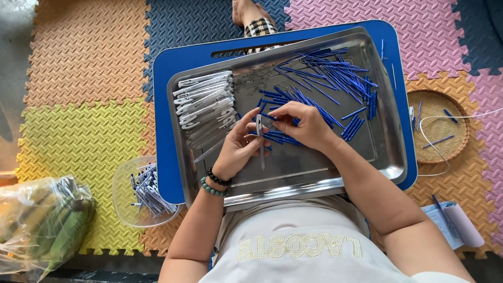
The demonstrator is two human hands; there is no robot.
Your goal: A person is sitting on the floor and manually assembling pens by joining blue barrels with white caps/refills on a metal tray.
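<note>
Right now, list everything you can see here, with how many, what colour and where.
tray: one, steel, on the lap board
lap board: one, blue, under the tray
refills: many, blue, heaped at the tray's far right
barrels: a stack, clear, at the tray's left
tub: one, clear, on the mat left of the board, holding pen parts
basket: one, woven tan, right of the board, a few blue pieces inside
bag: one, clear plastic, bottom left
mats: foam tiles, several colours, on the floor
left hand: grip on a clear barrel, beaded bracelets on the wrist
right hand: fingertips at the barrel's top
</note>
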